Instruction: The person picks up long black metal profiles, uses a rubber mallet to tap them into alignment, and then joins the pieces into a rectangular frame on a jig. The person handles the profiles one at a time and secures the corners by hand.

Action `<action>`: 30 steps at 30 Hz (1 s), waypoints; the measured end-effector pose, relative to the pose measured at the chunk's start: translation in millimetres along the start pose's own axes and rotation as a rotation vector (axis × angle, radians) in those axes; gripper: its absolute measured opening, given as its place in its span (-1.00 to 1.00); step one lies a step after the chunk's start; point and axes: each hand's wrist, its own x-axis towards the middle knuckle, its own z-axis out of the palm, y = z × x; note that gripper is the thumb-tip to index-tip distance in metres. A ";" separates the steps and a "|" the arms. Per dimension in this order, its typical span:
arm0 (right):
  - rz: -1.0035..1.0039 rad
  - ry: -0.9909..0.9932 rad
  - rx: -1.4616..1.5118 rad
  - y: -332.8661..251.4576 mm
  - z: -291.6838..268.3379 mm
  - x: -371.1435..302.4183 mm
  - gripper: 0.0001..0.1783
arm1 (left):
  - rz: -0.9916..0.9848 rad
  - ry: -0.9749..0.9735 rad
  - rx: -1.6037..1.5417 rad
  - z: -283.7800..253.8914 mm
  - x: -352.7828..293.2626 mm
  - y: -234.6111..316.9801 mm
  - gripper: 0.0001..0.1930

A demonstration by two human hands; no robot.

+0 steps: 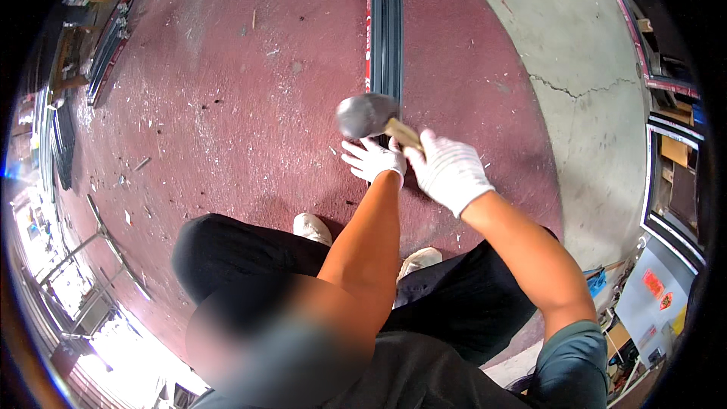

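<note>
A mallet with a rounded dark grey head (362,116) and a short wooden handle (404,135) is in my right hand (452,174), whose white-gloved fingers are closed round the handle. The mallet head hangs over the near part of a bundle of long dark grey profiles (387,30), which lies on the floor pointing away from me. A red strip (369,45) runs along its left side. My left hand (376,160), also in a white glove, lies at the near end of the profiles with its fingers spread. The mallet and my hands hide that end.
The floor is dark red (227,136), with small scraps on it, and bare cracked concrete (583,98) borders it on the right. More profiles (112,45) lie at the far left. Framed panels (674,174) stand along the right. My shoes (312,229) are close below my hands.
</note>
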 end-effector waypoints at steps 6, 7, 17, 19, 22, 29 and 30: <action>-0.159 0.035 0.060 2.2 1.0 0.3 -0.55 | 0.024 0.017 0.009 19.4 14.8 -11.1 -0.21; -0.004 -0.019 0.046 21.9 13.9 1.5 -0.54 | -0.005 0.014 -0.057 11.1 -3.9 4.4 -0.12; -0.402 0.215 0.088 -29.8 -1.5 -12.2 -0.43 | -0.015 0.574 -0.354 117.5 72.2 -32.7 -0.20; 0.010 -0.043 0.078 8.6 0.0 -3.8 -0.49 | 0.019 0.332 -0.115 57.7 3.5 2.8 -0.21; 0.135 -0.135 0.002 11.8 4.2 1.9 -0.46 | 0.028 -0.023 0.047 10.0 -7.7 12.7 -0.16; -0.302 0.070 0.081 -31.7 -21.8 -18.4 -0.45 | -0.041 0.358 -0.271 55.5 28.3 -14.3 -0.10; -0.216 -0.036 0.073 -16.7 -24.4 -14.8 -0.46 | -0.020 0.250 -0.165 39.0 9.5 -1.9 -0.08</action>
